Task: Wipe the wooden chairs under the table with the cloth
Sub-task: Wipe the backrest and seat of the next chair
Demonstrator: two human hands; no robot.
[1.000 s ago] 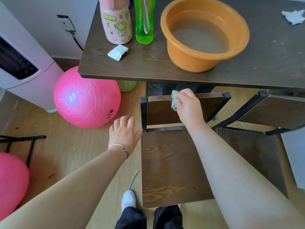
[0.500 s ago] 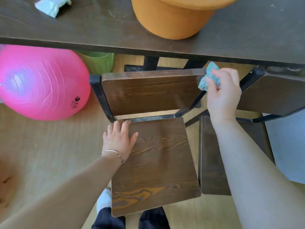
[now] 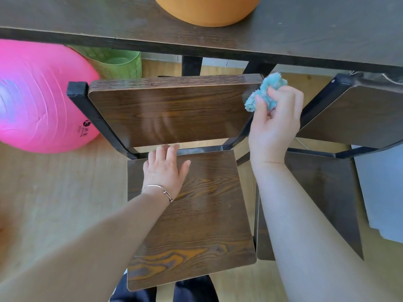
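right hand: our right hand (image 3: 274, 125) is clenched round the cloth (image 3: 265, 92), which is pinched in the fingertips with the palm turned toward us.
left hand: our left hand (image 3: 166, 168) lies flat with straight fingers, pressing the back left part of the seat (image 3: 196, 214). it holds nothing.
cloth: teal, fluffy, crumpled into a wad. it sits at the top right corner of the backrest (image 3: 172, 110), touching or just beside it, we cannot tell which.
key relation: the backrest lies left of the cloth fingers, and its long axis runs left to right along the table (image 3: 87, 20) edge. the right hand is the nearer one, so we judge the next stroke goes leftward along that board.
backrest: flat brown board with strong grain, slight sheen and rounded corners, set in a black metal frame.
seat: same grained wood, squarish, below and nearer us.
second chair: the second chair (image 3: 359, 114) is darker, right of our right hand, with its seat under that forearm. we cannot tell if it has been wiped.
table: dark grained top over both chairs, with a smooth orange basin (image 3: 207, 12) on it.
floor: glossy round pink ball (image 3: 39, 94) at left, green basket (image 3: 115, 62) behind it.
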